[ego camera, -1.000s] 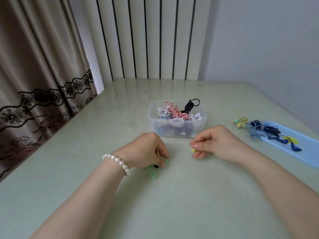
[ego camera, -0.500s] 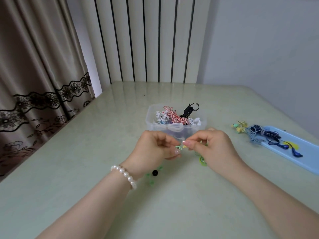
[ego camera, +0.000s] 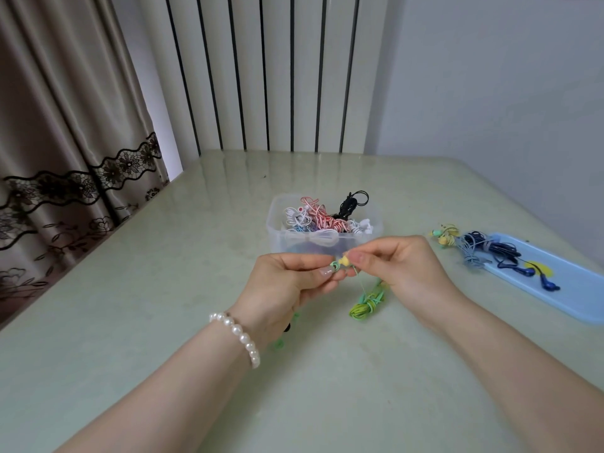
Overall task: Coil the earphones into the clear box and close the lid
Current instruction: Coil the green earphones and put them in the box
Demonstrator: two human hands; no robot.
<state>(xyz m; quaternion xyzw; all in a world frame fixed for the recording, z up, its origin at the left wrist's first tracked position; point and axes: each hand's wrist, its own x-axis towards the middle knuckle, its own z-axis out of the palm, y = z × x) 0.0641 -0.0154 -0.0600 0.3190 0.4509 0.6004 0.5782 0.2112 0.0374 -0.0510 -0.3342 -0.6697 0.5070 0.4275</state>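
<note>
While raised just before the clear box (ego camera: 277, 223), left hand (ego camera: 287, 286) and right hand (ego camera: 402, 269) pinching green-and-yellow earphones (ego camera: 341, 262), cord bundle (ego camera: 366, 304) dangling toward counter (ego camera: 163, 273).

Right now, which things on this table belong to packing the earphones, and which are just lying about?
In the job:
- green earphones, buds pinched by left hand and right hand
- clear box, already holding coiled sets
- blue lid
- dark blue earphones and yellow earphones, still waiting

Lying about:
- curtain
- pearl bracelet
</note>
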